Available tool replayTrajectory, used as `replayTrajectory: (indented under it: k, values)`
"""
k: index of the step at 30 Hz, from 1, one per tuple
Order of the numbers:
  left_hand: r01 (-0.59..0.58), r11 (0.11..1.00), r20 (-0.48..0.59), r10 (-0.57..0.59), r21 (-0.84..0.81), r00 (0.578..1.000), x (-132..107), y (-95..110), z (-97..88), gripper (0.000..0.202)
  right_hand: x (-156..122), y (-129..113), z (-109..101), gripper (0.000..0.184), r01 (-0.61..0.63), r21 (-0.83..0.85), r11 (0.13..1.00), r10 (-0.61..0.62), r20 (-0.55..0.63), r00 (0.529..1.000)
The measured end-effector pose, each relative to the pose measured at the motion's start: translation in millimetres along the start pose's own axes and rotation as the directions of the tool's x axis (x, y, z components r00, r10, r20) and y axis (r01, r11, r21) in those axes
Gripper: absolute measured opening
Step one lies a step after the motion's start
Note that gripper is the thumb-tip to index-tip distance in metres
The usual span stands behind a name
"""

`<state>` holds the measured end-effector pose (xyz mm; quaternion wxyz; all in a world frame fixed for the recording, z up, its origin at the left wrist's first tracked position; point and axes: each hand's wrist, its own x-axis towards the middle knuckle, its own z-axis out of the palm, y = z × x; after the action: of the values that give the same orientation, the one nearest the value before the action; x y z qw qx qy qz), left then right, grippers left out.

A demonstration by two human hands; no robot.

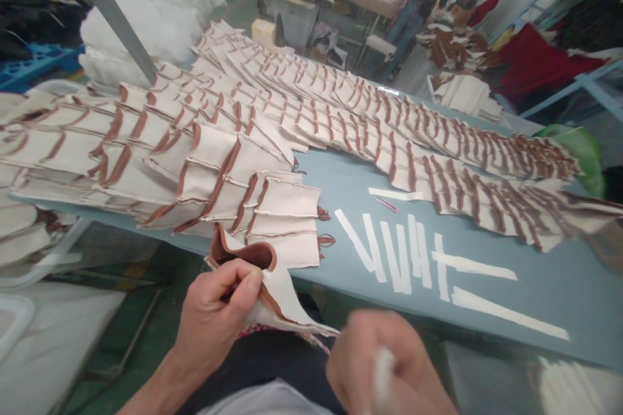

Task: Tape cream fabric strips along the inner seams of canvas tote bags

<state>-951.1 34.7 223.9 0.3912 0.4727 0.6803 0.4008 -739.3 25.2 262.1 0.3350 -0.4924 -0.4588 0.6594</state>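
At a blue-grey tabletop (335, 175) in a cluttered workroom (238, 3), left fingers (246, 292) pinch a cream, brown-edged piece (286, 295) while blurred right fingers (357, 337) curl round something pale (383, 377).

"What colours has your piece (291, 290)?"
"Mine's cream, with rust-brown along the edges."
"And the table (335, 176)?"
"Grey-blue. On its right, I see plain off-white strips (400, 258)."
"The far stacks (318, 124)?"
"Cream, crossed by rust-brown bands, row upon row."
"Anything brighter?"
"Red cloth (538, 61) far right, a green bag (586, 152) nearer, a blue crate (39, 66) far left."
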Motion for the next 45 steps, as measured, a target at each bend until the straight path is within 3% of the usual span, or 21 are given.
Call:
replayTrajectory:
  k: [3,7,11,16,20,23,25,30,32,40,45]
  values:
    - [0.105,0.984,0.137,-0.085,-0.145,0.987,3,0,-1.1,0.045,17,9,12,0.060,-0.038,0.049,0.998,0.035,0.065,0.997]
    - [0.246,0.940,0.311,-0.167,-0.235,0.936,7,-3,-2.5,0.056,32,16,22,0.052,0.046,-0.032,0.998,-0.046,0.013,0.999]
    - [0.326,0.908,0.385,-0.211,-0.263,0.899,6,-1,-1.9,0.065,34,10,19,0.038,0.074,-0.233,0.970,-0.070,0.027,0.997]
    - [0.327,0.897,0.412,-0.189,-0.296,0.891,10,6,-1.7,0.063,39,-8,15,0.030,0.166,-0.456,0.874,-0.113,0.141,0.984]
    - [0.285,0.918,0.413,-0.155,-0.276,0.897,16,5,-2.8,0.060,43,-17,11,0.027,0.295,-0.610,0.736,-0.203,0.216,0.955]
    - [0.287,0.926,0.413,-0.168,-0.245,0.895,17,3,-2.5,0.059,46,-20,9,0.026,0.326,-0.710,0.625,-0.207,0.252,0.945]
    - [0.297,0.928,0.412,-0.186,-0.225,0.892,17,3,-1.6,0.059,48,-25,11,0.026,0.324,-0.788,0.523,-0.164,0.280,0.946]
    - [0.312,0.929,0.415,-0.208,-0.198,0.886,19,1,0.5,0.061,57,-40,20,0.023,0.317,-0.933,0.171,0.013,0.324,0.946]
    - [0.317,0.928,0.411,-0.216,-0.194,0.886,20,-2,1.2,0.061,60,-46,23,0.023,0.330,-0.939,0.098,0.065,0.337,0.939]
    - [0.320,0.923,0.380,-0.223,-0.214,0.898,23,-11,6.7,0.064,69,-48,26,0.024,0.289,-0.956,0.046,0.161,0.293,0.943]
    - [0.311,0.922,0.366,-0.214,-0.232,0.906,25,-17,8.4,0.066,77,-42,16,0.027,0.315,-0.932,0.180,0.075,0.332,0.940]
